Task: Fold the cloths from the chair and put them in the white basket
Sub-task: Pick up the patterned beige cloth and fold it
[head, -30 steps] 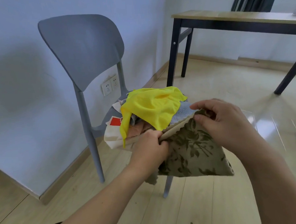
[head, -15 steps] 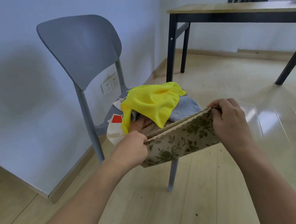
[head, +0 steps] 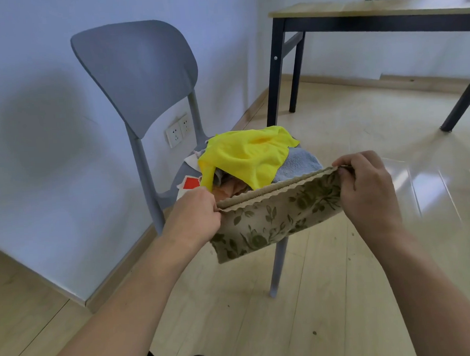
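A beige cloth with a green leaf print [head: 278, 216] hangs folded in half in front of the grey chair [head: 141, 82]. My left hand [head: 196, 215] pinches its upper left corner and my right hand [head: 365, 187] pinches its upper right corner, with the doubled scalloped edge stretched between them. Behind it, the chair seat carries a heap of cloths: a yellow cloth [head: 250, 154] on top, a grey-blue towel [head: 298, 165], a peach cloth [head: 233, 187] and a white cloth with a red patch [head: 190, 184]. The white basket is out of view.
A wooden-topped table with black legs [head: 369, 10] stands at the back right. A wall with a double socket [head: 179, 130] runs along the left behind the chair. Pale wood flooring [head: 343, 294] spreads below and to the right.
My hands have drawn apart, pulling the folded leaf-print cloth out into a taut strip. The loose triangular hang from a second ago is gone.
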Demonstrator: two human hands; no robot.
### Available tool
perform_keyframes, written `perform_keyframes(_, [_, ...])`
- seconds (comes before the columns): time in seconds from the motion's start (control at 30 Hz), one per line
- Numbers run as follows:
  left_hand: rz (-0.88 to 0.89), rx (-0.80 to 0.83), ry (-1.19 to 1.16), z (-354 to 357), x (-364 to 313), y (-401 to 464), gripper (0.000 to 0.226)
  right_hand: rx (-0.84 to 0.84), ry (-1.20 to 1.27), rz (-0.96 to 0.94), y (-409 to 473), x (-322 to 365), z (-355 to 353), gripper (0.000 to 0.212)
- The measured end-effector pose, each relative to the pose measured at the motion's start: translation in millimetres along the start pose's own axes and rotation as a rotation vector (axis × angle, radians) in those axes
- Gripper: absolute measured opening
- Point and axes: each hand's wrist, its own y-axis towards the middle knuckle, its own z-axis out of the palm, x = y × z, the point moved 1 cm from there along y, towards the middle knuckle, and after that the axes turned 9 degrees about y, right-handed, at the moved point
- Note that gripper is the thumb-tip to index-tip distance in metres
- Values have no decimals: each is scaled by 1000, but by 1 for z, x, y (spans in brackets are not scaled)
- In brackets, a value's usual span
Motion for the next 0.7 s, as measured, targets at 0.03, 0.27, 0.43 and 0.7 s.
perform_keyframes(0.03, [-10,-10,8,-1,0,0,20,3,0,-2,0,0,1,18])
perform_keyframes(0.27, [-80,100,-123,-6,10,1,14,103,104,289,-2,-17,13,19])
perform_keyframes(0.43, [-28,313,-339,-11,26,-2,19,133,60,256,0,-16,20,16])
perform_keyframes(0.7, [76,549,-729,-13,27,-12,32,129,24,149,1,-20,34,19])
